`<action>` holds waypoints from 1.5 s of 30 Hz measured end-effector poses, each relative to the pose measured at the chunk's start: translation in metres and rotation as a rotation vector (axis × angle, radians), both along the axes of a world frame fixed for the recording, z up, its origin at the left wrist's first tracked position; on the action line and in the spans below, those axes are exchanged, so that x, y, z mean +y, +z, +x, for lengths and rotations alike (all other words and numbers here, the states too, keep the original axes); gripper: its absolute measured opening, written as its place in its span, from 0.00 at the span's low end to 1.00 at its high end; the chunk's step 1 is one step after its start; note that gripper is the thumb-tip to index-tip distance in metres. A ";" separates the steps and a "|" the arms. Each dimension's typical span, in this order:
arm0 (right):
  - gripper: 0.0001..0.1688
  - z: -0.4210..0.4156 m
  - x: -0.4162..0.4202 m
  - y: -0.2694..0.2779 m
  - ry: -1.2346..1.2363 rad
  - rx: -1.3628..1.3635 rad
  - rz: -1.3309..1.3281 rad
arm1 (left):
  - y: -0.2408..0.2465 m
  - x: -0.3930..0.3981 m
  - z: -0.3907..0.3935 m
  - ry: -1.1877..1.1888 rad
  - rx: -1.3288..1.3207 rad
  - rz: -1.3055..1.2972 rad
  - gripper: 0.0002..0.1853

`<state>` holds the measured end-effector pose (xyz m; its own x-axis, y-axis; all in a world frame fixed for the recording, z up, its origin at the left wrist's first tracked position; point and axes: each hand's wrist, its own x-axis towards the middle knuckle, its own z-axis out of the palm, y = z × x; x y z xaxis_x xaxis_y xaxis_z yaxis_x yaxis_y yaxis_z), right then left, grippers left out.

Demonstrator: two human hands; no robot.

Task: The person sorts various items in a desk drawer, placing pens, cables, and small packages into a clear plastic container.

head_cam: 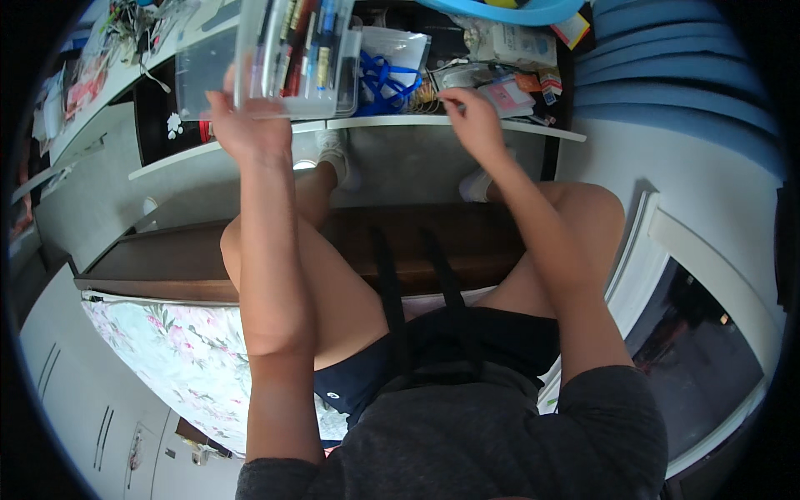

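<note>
My left hand grips the near end of a clear plastic box that holds several pens and markers, raised over the front edge of the desk. A translucent lid or flat tray shows to the left, behind the hand. My right hand is above the white desk edge with its fingers curled near one another; I see nothing held in it. Left of its fingertips lie a coiled blue ribbon and some brownish loops. Beyond it is a small pink item.
A blue basin stands at the back. A clear-wrapped white package and small boxes lie at the right. Cables and plastic bags cover the left desk. Blue curtain folds hang at right. A dark wooden bed frame is beneath my legs.
</note>
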<state>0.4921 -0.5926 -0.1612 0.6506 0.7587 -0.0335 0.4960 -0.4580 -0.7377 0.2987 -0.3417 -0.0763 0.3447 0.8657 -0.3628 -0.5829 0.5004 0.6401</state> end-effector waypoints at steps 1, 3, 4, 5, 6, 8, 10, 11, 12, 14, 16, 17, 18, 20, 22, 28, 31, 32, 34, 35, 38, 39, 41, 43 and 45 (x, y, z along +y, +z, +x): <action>0.10 0.019 -0.021 -0.010 -0.005 0.005 -0.043 | 0.003 -0.017 0.008 0.010 0.030 -0.070 0.32; 0.11 0.053 -0.049 -0.021 0.016 -0.040 -0.082 | 0.008 -0.038 0.011 -0.044 0.159 -0.064 0.32; 0.12 0.074 -0.059 -0.029 0.008 -0.038 -0.142 | 0.008 -0.046 0.010 -0.078 0.138 -0.065 0.32; 0.12 0.092 -0.066 -0.036 0.003 -0.035 -0.206 | 0.005 -0.054 0.008 -0.111 0.119 -0.070 0.32; 0.12 0.106 -0.070 -0.042 0.011 -0.042 -0.248 | 0.001 -0.062 0.006 -0.141 0.100 -0.076 0.32; 0.13 0.131 -0.078 -0.051 0.024 -0.061 -0.336 | 0.001 -0.089 0.008 -0.138 0.162 -0.160 0.32; 0.14 0.161 -0.092 -0.066 0.081 -0.185 -0.303 | 0.000 -0.118 0.014 -0.210 0.192 -0.268 0.32; 0.14 0.175 -0.100 -0.073 0.107 -0.250 -0.290 | -0.002 -0.130 0.023 -0.219 0.220 -0.333 0.32; 0.14 0.178 -0.094 -0.080 0.154 -0.265 -0.295 | -0.008 -0.133 0.024 -0.259 0.229 -0.318 0.31; 0.15 0.177 -0.073 -0.089 0.248 -0.290 -0.306 | -0.016 -0.136 0.028 -0.316 0.258 -0.309 0.31; 0.17 0.184 -0.066 -0.100 0.305 -0.287 -0.383 | -0.019 -0.132 0.045 -0.382 0.263 -0.329 0.31; 0.18 0.186 -0.065 -0.104 0.332 -0.285 -0.419 | -0.022 -0.129 0.053 -0.414 0.265 -0.335 0.31; 0.21 0.185 -0.062 -0.108 0.392 -0.375 -0.454 | -0.025 -0.124 0.056 -0.439 0.277 -0.336 0.31; 0.23 0.183 -0.059 -0.113 0.378 -0.406 -0.456 | -0.030 -0.116 0.059 -0.469 0.294 -0.327 0.30; 0.24 0.188 -0.063 -0.117 0.357 -0.436 -0.480 | -0.036 -0.111 0.060 -0.453 0.303 -0.344 0.30; 0.18 0.180 -0.061 -0.125 0.289 -0.435 -0.646 | -0.030 -0.107 0.062 -0.430 0.367 -0.330 0.30; 0.18 0.180 -0.061 -0.127 0.282 -0.433 -0.661 | -0.025 -0.105 0.062 -0.469 0.343 -0.291 0.30; 0.16 0.184 -0.060 -0.127 0.308 -0.367 -0.703 | -0.024 -0.104 0.061 -0.453 0.356 -0.271 0.29; 0.15 0.190 -0.069 -0.128 0.366 -0.286 -0.730 | -0.023 -0.109 0.065 -0.422 0.374 -0.237 0.29; 0.15 0.193 -0.074 -0.128 0.398 -0.269 -0.713 | -0.021 -0.109 0.066 -0.393 0.372 -0.244 0.29; 0.13 0.197 -0.071 -0.125 0.462 -0.217 -0.637 | -0.020 -0.082 0.059 -0.348 0.372 -0.206 0.30; 0.13 0.197 -0.068 -0.121 0.486 -0.200 -0.604 | -0.018 -0.074 0.054 -0.325 0.361 -0.193 0.29; 0.12 0.201 -0.058 -0.113 0.482 -0.163 -0.557 | -0.015 -0.060 0.046 -0.280 0.338 -0.165 0.28; 0.12 0.206 -0.055 -0.106 0.463 -0.179 -0.446 | -0.006 -0.054 0.045 -0.256 0.324 -0.123 0.29; 0.13 0.208 -0.055 -0.100 0.435 -0.243 -0.257 | 0.003 -0.048 0.038 -0.197 0.309 -0.100 0.30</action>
<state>0.7005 -0.6473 -0.2608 0.2913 0.9462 -0.1411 0.8214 -0.3230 -0.4700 0.3371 -0.3898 -0.0737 0.3626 0.7487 -0.5549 -0.2564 0.6526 0.7130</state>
